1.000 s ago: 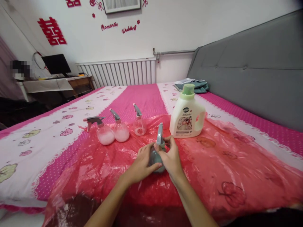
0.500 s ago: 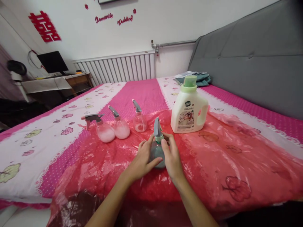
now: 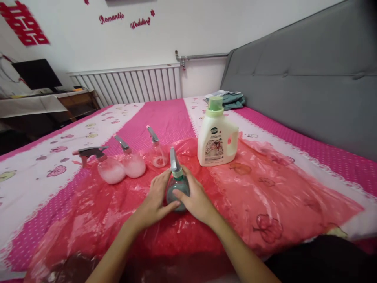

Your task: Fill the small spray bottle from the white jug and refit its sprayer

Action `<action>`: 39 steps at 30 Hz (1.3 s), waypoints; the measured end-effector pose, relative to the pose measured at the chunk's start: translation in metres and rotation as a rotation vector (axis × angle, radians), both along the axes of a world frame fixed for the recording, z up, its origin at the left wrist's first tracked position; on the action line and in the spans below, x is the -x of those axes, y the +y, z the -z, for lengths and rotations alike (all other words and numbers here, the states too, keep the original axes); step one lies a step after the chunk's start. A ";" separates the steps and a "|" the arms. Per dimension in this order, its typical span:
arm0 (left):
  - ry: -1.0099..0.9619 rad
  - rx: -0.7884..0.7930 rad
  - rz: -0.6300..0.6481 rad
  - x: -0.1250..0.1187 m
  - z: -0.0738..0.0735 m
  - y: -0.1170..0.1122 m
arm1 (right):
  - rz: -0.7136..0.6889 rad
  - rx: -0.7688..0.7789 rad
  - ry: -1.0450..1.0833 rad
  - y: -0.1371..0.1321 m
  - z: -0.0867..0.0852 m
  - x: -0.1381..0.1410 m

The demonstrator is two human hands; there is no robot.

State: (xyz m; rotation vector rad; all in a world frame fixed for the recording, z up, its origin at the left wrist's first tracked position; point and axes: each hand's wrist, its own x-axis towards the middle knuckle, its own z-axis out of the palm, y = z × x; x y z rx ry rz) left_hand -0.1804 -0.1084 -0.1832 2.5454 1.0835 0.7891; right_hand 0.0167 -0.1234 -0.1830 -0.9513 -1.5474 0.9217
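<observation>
A green-tinted spray bottle (image 3: 178, 188) with a grey trigger head stands upright on red plastic sheeting (image 3: 123, 220), between my two hands. My left hand (image 3: 157, 194) rests against its left side, fingers along the body and thumb near the base. Its far side is cupped by my right hand (image 3: 196, 194), whose thumb lies across the front of the belly; the fingers behind are partly hidden. Beyond and to the left stand three clear spray bottles: one with a side-turned trigger (image 3: 111, 171), one foamy (image 3: 134, 164), and one with little in it (image 3: 159, 155).
A white detergent jug (image 3: 218, 137) with a green cap stands to the right on the sheeting. Pink and white bedding (image 3: 165, 114) lies underneath. Folded cloths (image 3: 232, 100) sit near the grey headboard (image 3: 294, 82). Behind are a radiator (image 3: 129, 84) and a monitor (image 3: 37, 74).
The view has turned right, so everything sits further left. My right hand has slid down from the green bottle's neck to its body, its thumb now on the belly.
</observation>
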 end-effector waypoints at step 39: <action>-0.071 0.346 -0.202 -0.047 -0.097 -0.035 | 0.010 -0.072 -0.090 -0.008 0.016 -0.054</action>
